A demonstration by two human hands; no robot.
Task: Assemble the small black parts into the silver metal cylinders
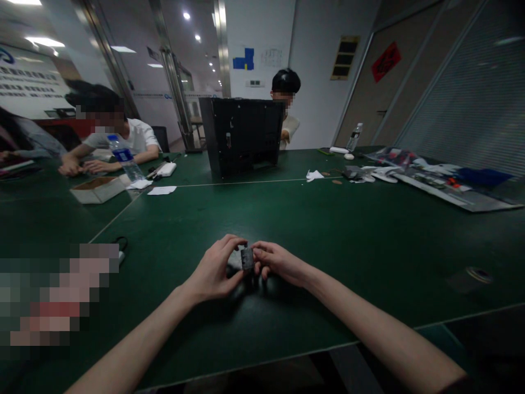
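Observation:
A small dark grey block (247, 259) with a short stub on top is upright just above the green table (262, 219), near the middle of the view. My left hand (217, 268) is closed on it from the left, fingertips at its top and thumb low at its side. From the right, my right hand (281, 262) pinches its edge with thumb and forefinger, the other fingers curled below. The block's exact kind and any smaller part between the right fingertips cannot be made out.
A black metal case (241, 134) stands across the table. An open box (98, 190) and a water bottle (125, 158) are left, papers and bags (447, 180) right. A dark round object (471, 278) lies near the right edge. Other people sit at the far side.

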